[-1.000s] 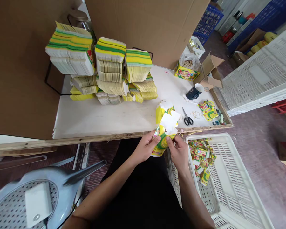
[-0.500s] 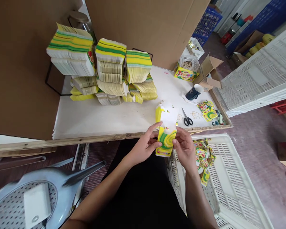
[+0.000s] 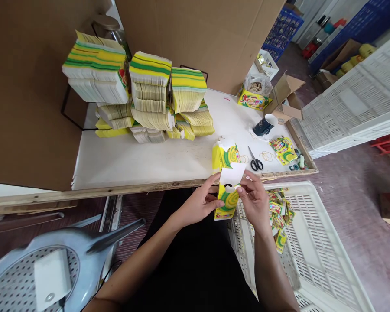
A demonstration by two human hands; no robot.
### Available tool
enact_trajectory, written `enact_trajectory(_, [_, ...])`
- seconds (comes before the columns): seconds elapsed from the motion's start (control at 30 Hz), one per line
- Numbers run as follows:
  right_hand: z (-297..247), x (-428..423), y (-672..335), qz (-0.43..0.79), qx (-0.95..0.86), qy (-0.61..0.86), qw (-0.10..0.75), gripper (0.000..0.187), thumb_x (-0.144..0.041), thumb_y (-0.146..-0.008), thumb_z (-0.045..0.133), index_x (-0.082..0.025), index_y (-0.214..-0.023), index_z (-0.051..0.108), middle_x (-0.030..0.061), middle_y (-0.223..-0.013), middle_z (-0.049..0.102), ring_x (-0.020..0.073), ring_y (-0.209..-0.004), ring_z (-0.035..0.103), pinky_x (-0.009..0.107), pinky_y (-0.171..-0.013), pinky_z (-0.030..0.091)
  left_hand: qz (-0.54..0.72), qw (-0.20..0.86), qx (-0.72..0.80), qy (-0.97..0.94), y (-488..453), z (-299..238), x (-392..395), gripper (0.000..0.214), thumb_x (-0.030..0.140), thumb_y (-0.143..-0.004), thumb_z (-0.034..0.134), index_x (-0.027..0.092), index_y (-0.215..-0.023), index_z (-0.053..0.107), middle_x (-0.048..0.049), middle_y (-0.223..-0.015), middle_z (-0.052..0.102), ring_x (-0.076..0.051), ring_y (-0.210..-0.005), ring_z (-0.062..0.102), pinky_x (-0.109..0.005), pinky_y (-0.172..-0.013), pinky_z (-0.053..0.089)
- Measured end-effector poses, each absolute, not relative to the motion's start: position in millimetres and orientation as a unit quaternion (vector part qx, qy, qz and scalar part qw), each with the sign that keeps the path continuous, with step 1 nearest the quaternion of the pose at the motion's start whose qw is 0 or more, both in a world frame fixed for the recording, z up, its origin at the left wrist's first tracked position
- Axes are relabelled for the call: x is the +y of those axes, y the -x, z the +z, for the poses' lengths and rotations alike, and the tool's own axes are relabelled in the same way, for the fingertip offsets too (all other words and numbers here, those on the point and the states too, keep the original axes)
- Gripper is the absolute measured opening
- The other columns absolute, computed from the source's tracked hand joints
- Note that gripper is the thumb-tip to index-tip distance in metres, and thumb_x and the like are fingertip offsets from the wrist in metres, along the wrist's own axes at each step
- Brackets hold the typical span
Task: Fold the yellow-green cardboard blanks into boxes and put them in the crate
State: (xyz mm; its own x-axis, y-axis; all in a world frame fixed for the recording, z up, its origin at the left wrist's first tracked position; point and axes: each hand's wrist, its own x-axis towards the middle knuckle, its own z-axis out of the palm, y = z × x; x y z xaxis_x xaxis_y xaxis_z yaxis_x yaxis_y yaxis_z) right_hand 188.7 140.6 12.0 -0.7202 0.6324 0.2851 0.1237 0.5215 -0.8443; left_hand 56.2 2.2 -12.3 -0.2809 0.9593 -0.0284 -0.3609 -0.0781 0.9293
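Between my hands is a small yellow and green printed carton [image 3: 228, 201], its white top flap standing up and an opening showing below the flap. My left hand [image 3: 204, 200] grips its left side, thumb on the printed front. On the other side my right hand [image 3: 254, 200] pinches the upper right edge near the opening. Just beyond, at the table's front edge, a stack of yellow flat cartons [image 3: 218, 157] lies on the white tabletop [image 3: 143, 164]. The fingers behind the carton are partly hidden.
Tall bundles of flat cartons [image 3: 151, 86] stand at the back left. Scissors [image 3: 255, 161], a dark mug [image 3: 265, 125] and loose cartons [image 3: 283, 150] lie to the right. A white plastic crate [image 3: 315, 221] holding several small cartons [image 3: 279, 216] sits below the table, right of my legs.
Both hands have drawn the carton slightly down and toward me, away from the stack. Its flap now tilts right, and the opening shows more. My right fingers have shifted up to its top edge.
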Motion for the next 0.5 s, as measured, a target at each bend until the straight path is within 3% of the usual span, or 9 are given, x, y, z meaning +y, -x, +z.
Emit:
enact_trajectory(0.1, [18, 145, -192, 0.417, -0.842, 0.182, 0.290, 0.027, -0.040, -0.097, 0.052, -0.025, -0.106, 0.073, 0.0078, -0.106, 0.067, 0.0232, -0.105, 0.061, 0.039, -0.091, 0.049, 0.656, 0.451, 0.490, -0.354, -55, -14, 3, 0.053, 0.031, -0.085, 0.068, 0.023, -0.134, 0.050, -0.0134, -0.135, 0.059, -0.024, -0.112, 0.064, -0.030, -0.084, 0.056])
enact_trajectory(0.17, [24, 146, -194, 0.409, -0.850, 0.176, 0.281, 0.037, -0.047, -0.098, 0.046, -0.024, -0.101, 0.076, 0.0077, -0.099, 0.065, 0.0233, -0.100, 0.059, 0.038, -0.087, 0.049, 0.657, 0.426, 0.506, -0.362, -55, -15, 4, 0.044, 0.028, -0.086, 0.066, 0.023, -0.128, 0.055, -0.0112, -0.137, 0.057, -0.024, -0.115, 0.062, -0.029, -0.084, 0.057])
enact_trajectory(0.3, [31, 143, -195, 0.445, -0.847, 0.235, 0.171, 0.038, -0.044, -0.089, 0.062, -0.022, -0.120, 0.065, -0.0024, -0.068, 0.053, 0.0138, -0.061, 0.049, 0.025, -0.058, 0.043, 0.648, 0.412, 0.532, -0.357, -59, -16, 5, 0.047, 0.026, -0.087, 0.064, 0.024, -0.132, 0.053, -0.0104, -0.136, 0.058, -0.022, -0.107, 0.065, -0.030, -0.082, 0.057])
enact_trajectory(0.5, [28, 137, -191, 0.437, -0.842, 0.284, 0.138, 0.029, -0.031, -0.089, 0.061, -0.020, -0.115, 0.054, -0.0100, -0.055, 0.037, 0.0095, -0.048, 0.035, 0.021, -0.048, 0.031, 0.652, 0.443, 0.492, -0.370, -59, -15, 6, 0.048, 0.024, -0.090, 0.059, 0.024, -0.137, 0.049, -0.0119, -0.136, 0.059, -0.024, -0.116, 0.062, -0.034, -0.094, 0.053])
